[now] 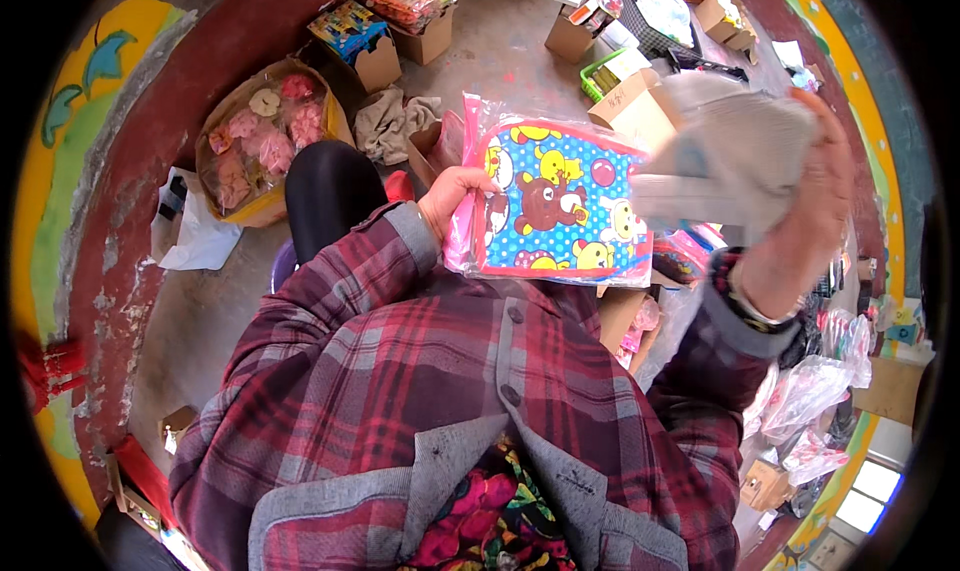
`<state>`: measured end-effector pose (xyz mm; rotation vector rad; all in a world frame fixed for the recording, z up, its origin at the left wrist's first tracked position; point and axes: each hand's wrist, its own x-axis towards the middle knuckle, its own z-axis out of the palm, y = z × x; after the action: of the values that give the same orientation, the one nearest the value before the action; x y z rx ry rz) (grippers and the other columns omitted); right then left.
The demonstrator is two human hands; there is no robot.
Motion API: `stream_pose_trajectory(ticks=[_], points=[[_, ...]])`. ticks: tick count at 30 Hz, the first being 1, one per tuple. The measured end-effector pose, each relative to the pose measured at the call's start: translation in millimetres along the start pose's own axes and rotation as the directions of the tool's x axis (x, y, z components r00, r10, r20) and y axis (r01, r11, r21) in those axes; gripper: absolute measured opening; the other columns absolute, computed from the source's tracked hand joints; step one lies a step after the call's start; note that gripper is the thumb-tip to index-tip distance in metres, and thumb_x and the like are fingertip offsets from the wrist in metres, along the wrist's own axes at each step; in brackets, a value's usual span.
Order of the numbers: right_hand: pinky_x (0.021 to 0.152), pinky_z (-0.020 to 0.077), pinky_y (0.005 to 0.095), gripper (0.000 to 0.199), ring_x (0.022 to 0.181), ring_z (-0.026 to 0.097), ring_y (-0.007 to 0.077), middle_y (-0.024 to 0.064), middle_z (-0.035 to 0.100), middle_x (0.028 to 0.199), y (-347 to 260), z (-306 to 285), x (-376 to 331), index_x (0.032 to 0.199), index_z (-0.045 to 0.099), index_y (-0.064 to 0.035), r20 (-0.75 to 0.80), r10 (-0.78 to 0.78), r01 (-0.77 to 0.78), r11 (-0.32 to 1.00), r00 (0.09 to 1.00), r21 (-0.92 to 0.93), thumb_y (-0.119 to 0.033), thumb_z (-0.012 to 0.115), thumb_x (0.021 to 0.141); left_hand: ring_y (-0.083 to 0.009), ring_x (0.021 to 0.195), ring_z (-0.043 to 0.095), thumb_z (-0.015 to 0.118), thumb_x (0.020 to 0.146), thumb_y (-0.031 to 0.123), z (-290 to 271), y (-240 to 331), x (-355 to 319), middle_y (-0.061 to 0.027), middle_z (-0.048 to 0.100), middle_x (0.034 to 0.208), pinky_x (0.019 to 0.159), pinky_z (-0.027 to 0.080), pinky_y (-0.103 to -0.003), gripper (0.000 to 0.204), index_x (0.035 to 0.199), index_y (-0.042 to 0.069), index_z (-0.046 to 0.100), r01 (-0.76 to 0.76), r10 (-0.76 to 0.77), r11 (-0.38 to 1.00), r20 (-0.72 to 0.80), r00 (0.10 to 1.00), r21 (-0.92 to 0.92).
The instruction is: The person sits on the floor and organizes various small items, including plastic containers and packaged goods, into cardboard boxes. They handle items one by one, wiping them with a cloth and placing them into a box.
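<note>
In front of my chest is a flat, pink-edged item (555, 206) in clear plastic wrap. Its blue dotted face carries a brown bear and other cartoon animals, and it looks like a child's bag. My left hand (455, 203) is closed on its left edge, thumb on the front. To the right, my right hand (805, 211) is raised and smeared by motion, its fingers curled round the far side of a grey cloth (745, 161). The cloth, blurred too, hangs over or beside the item's right edge; whether they touch I cannot tell.
Beyond my left hand sit a box of pink flowers (268, 136), a crumpled grey cloth (388, 126) and cartons of packets (358, 49). Ahead stand an open carton (640, 106) and a green basket (592, 81). Clear plastic bags (815, 396) lie at the right.
</note>
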<state>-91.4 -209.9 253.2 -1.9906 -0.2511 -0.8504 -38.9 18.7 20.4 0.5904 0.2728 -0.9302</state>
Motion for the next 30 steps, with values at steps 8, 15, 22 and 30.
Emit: stream_pose_trajectory(ticks=[8,15,22,30], points=[[0.105,0.0244,0.0416,0.048,0.131,0.031,0.0337,0.0189,0.041,0.135,89,25,-76,0.124,0.053,-0.0069,0.674,0.043,0.081,0.985,0.737,-0.151,-0.017,0.06,0.078,-0.023,0.055,0.059,0.054,0.073,0.013,-25,-3,13,-0.0123,0.062,0.071,0.055,0.052,-0.033,0.021,0.088,-0.001,0.058,0.03,-0.029,0.995,-0.012,0.999,0.1],[0.105,0.0259,0.0426,0.05,0.134,0.025,0.0325,0.0154,0.032,0.142,109,58,-138,0.123,0.053,-0.0106,0.827,-0.027,0.335,0.921,0.561,-0.197,-0.016,0.065,0.075,-0.0225,0.064,0.063,0.054,0.081,0.019,-11,-9,15,-0.0103,0.064,0.077,0.064,0.054,-0.033,0.026,0.099,0.0,0.06,0.0,0.0,0.997,0.002,1.0,-0.072],[0.095,0.0346,0.0428,0.04,0.116,0.045,0.0313,0.0113,0.051,0.124,88,123,-119,0.118,0.054,-0.0058,0.564,-0.129,0.301,0.927,0.815,-0.224,-0.012,0.057,0.079,-0.0219,0.097,0.059,0.036,0.095,0.026,-35,-21,32,-0.0105,0.06,0.107,0.09,0.046,-0.037,0.034,0.115,0.005,0.053,-0.206,0.21,0.977,0.111,0.971,-0.046],[0.094,0.0333,0.0437,0.043,0.119,0.043,0.0289,0.0104,0.05,0.127,110,143,-138,0.123,0.051,-0.0091,0.574,-0.006,0.321,0.834,0.819,-0.449,-0.022,0.054,0.082,-0.0279,0.11,0.054,0.036,0.095,0.029,-39,-26,29,-0.0155,0.055,0.12,0.098,0.04,-0.043,0.039,0.121,0.003,0.048,-0.035,0.173,0.912,0.307,0.936,-0.409]])
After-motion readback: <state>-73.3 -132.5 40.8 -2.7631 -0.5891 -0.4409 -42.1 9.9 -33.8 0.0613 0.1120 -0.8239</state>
